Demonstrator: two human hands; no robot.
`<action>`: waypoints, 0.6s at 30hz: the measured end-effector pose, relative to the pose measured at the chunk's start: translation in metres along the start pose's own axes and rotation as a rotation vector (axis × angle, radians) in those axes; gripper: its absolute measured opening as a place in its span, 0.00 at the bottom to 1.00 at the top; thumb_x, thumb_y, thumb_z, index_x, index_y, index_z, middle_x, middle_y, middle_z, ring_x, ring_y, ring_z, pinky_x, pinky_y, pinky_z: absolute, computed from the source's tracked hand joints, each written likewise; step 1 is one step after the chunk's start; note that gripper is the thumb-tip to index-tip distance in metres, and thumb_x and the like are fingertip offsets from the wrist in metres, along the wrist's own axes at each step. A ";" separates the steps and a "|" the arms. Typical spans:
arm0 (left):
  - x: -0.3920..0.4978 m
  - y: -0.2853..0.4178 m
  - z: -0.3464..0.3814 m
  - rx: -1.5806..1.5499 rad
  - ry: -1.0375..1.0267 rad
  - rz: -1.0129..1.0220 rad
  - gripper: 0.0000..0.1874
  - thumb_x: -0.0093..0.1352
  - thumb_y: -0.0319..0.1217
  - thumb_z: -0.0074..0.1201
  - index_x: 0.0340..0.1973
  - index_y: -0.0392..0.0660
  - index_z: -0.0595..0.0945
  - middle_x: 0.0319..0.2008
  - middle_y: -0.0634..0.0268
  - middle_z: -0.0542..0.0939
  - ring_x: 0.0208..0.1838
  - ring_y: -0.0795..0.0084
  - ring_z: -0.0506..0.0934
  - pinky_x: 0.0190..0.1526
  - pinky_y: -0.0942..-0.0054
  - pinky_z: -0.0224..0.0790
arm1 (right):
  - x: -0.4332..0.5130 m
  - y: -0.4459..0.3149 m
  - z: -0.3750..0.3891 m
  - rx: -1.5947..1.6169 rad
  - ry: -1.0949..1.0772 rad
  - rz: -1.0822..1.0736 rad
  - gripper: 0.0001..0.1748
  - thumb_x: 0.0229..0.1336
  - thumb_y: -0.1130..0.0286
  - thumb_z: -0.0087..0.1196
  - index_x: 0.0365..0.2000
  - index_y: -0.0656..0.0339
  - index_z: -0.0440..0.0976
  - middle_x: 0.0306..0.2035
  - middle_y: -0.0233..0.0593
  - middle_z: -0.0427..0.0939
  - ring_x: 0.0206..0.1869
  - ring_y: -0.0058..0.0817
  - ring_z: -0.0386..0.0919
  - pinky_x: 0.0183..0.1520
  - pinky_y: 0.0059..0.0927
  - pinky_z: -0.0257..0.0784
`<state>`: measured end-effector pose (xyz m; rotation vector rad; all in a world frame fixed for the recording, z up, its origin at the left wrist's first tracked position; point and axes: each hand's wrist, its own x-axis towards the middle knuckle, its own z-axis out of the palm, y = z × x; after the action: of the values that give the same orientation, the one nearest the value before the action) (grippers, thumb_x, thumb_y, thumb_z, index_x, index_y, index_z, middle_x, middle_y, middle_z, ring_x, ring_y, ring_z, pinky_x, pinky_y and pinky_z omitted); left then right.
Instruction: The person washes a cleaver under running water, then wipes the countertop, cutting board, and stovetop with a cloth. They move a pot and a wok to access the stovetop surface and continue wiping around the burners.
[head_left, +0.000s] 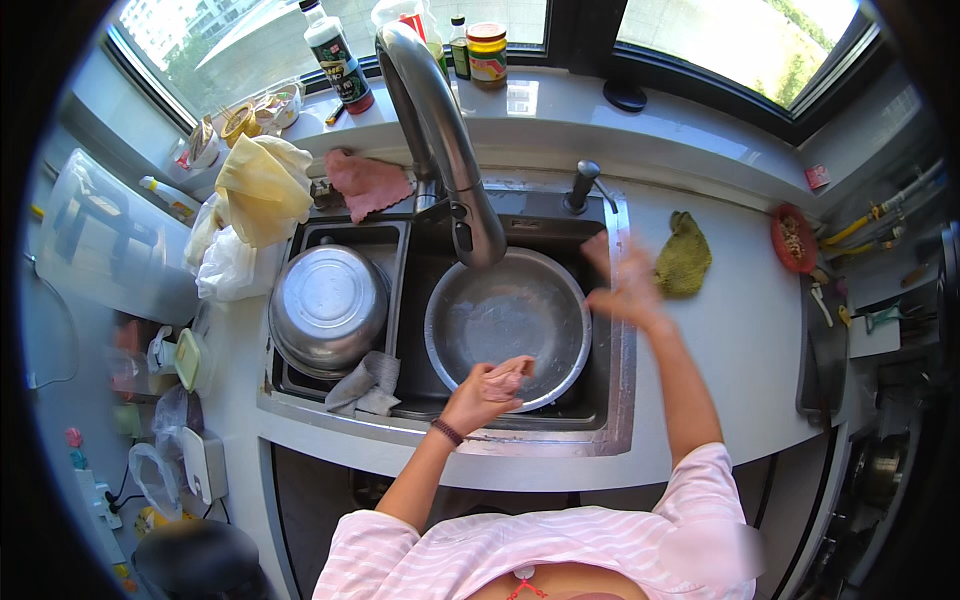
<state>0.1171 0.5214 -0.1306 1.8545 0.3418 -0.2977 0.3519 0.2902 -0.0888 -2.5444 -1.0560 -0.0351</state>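
My left hand (476, 401) grips a crumpled pink cloth (516, 373) over the near rim of a round stainless steel basin (517, 311). The basin stands in the right bowl of a dark double sink (412, 352) and looks wet inside. My right hand (628, 281) is blurred by motion above the sink's right edge, its fingers spread and holding nothing. Over the basin hangs the head of a curved metal faucet (476, 232). An upturned metal pot or bowl (330, 300) occupies the left bowl, with a grey cloth (367, 386) draped near its front corner.
A green cloth (684, 255) lies on the counter right of my hand. Behind the sink are a soap pump (581, 187) and a pink rag (366, 184). Bottles (337, 64) and a jar (487, 56) line the windowsill. A red bowl (793, 240) sits far right.
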 end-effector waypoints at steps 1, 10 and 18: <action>-0.012 0.007 -0.011 0.051 0.079 -0.007 0.30 0.57 0.35 0.71 0.50 0.40 0.71 0.44 0.59 0.81 0.47 0.70 0.79 0.50 0.73 0.73 | -0.003 0.038 -0.004 -0.196 0.401 0.314 0.55 0.30 0.53 0.76 0.62 0.53 0.63 0.68 0.50 0.55 0.72 0.53 0.43 0.70 0.57 0.41; -0.036 -0.044 -0.021 0.188 0.661 0.004 0.28 0.58 0.44 0.70 0.44 0.41 0.72 0.34 0.53 0.83 0.38 0.56 0.83 0.39 0.66 0.75 | -0.035 -0.001 0.067 0.572 0.612 0.465 0.14 0.56 0.79 0.49 0.43 0.59 0.77 0.45 0.38 0.76 0.50 0.32 0.74 0.58 0.31 0.66; -0.035 -0.048 -0.016 0.218 0.683 0.062 0.27 0.56 0.38 0.71 0.45 0.43 0.73 0.32 0.51 0.82 0.36 0.50 0.82 0.36 0.61 0.75 | 0.162 -0.079 0.106 0.446 0.681 -0.118 0.34 0.52 0.78 0.53 0.61 0.60 0.61 0.60 0.48 0.63 0.65 0.44 0.58 0.69 0.45 0.50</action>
<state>0.0669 0.5472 -0.1547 2.1400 0.7348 0.3719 0.4008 0.4888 -0.1324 -1.8489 -0.8138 -0.5838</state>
